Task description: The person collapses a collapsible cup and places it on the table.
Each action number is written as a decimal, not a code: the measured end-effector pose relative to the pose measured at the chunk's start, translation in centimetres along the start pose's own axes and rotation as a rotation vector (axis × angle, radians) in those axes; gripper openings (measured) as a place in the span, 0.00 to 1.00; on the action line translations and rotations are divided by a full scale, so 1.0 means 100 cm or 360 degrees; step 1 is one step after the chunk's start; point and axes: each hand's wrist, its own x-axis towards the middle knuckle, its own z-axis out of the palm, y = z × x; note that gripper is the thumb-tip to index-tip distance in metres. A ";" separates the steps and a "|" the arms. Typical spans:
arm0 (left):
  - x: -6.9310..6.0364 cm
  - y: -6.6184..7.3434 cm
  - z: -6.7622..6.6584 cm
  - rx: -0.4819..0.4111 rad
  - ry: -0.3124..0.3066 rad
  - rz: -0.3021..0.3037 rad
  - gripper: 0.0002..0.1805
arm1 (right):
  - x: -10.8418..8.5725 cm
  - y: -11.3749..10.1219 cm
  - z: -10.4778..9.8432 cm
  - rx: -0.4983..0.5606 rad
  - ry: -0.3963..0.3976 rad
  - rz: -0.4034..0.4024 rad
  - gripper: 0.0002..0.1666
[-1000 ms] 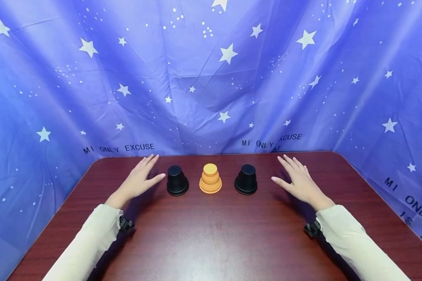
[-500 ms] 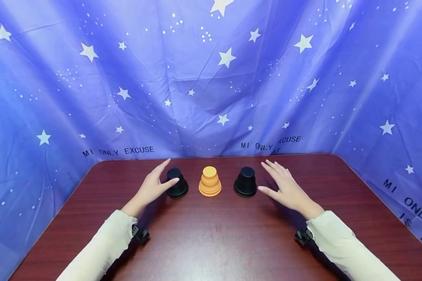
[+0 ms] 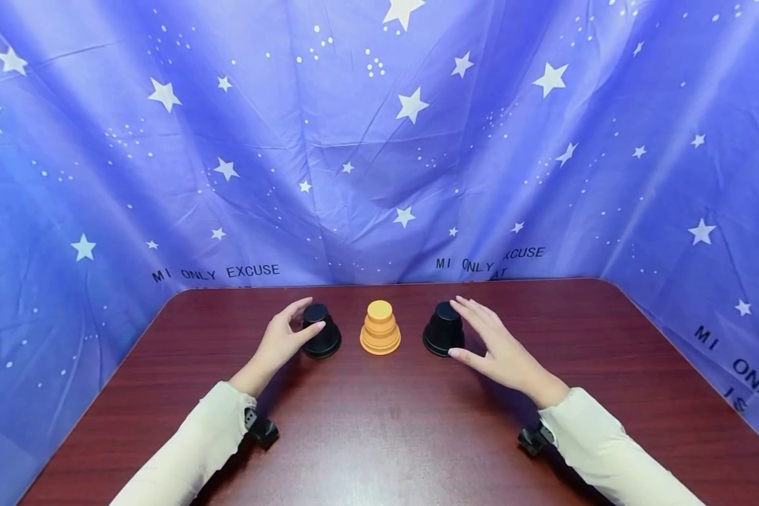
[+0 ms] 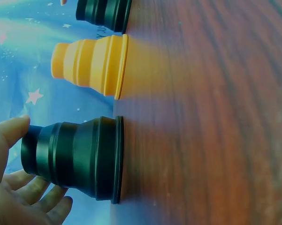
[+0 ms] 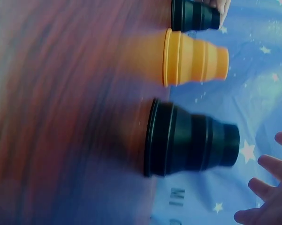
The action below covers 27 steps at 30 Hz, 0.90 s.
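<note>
Two black stepped cups and one orange stepped cup [image 3: 380, 329] stand upside down in a row, wide rims on the table. At the left black cup [image 3: 323, 340], my left hand [image 3: 280, 341] has its thumb on the near side of the narrow top and its fingers curled on the other side; the left wrist view shows this left hand [image 4: 14, 164] around the narrow end. Beside the right black cup [image 3: 443, 332] is my right hand [image 3: 502, 355], fingers extended and spread. In the right wrist view, a gap separates the right hand [image 5: 272, 187] from that black cup [image 5: 192, 140].
The cups stand toward the back of a reddish-brown wooden table [image 3: 379, 422]. Behind and along both sides hangs a blue curtain [image 3: 354, 140] with white stars. Each wrist carries a small black camera, such as the left camera [image 3: 262, 429].
Both hands have moved inward toward the black cups. My left hand has come around the left one, its fingers curling. The right hand has come close to the other. The cups have stayed put.
</note>
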 end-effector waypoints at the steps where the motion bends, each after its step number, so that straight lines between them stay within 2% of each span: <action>1: 0.000 0.000 0.000 -0.0013 0.0018 -0.0011 0.30 | 0.000 -0.002 0.001 0.0020 -0.0006 -0.0019 0.44; 4: 0.000 0.000 0.002 -0.0013 0.0067 -0.0017 0.27 | 0.000 -0.008 0.006 0.0061 -0.0018 -0.0090 0.44; 9: -0.002 0.001 0.005 -0.0013 0.0079 -0.0019 0.24 | -0.001 -0.017 0.014 0.0112 -0.0057 -0.0179 0.44; 17: -0.006 0.011 0.005 -0.0008 0.0033 -0.0021 0.25 | -0.002 -0.027 0.026 0.0223 -0.0173 -0.0169 0.42; 20: -0.008 0.020 0.004 -0.0020 0.0000 -0.0014 0.25 | -0.001 -0.028 0.028 0.0242 -0.0189 -0.0157 0.42; 23: -0.014 0.043 0.003 -0.0071 -0.0043 0.0009 0.25 | 0.001 -0.028 0.030 0.0259 -0.0178 -0.0134 0.41; 27: -0.020 0.058 0.009 -0.0166 -0.0085 0.0047 0.24 | 0.005 -0.029 0.034 0.0285 -0.0184 -0.0097 0.41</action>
